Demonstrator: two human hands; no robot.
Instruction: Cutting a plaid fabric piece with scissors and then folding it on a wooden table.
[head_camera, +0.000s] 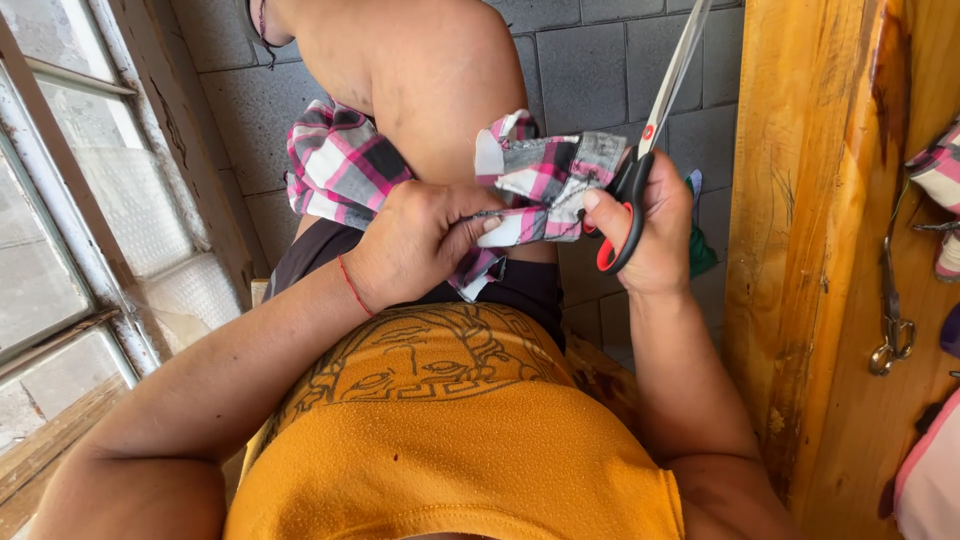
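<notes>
My left hand (415, 245) pinches a piece of pink, black and white plaid cloth (545, 180) in front of my lap. My right hand (655, 235) grips a pair of scissors with black and red handles (625, 215); the long silver blades point up and away, next to the cloth's right edge. More of the same plaid cloth (340, 165) lies draped over my raised knee (430, 80). A thin red band circles my left wrist.
A varnished wooden post (800, 250) stands close on the right, with plaid scraps and a metal clip (890, 345) beside it. A window with frosted panes (80, 220) runs along the left. The floor is grey paving (600, 70).
</notes>
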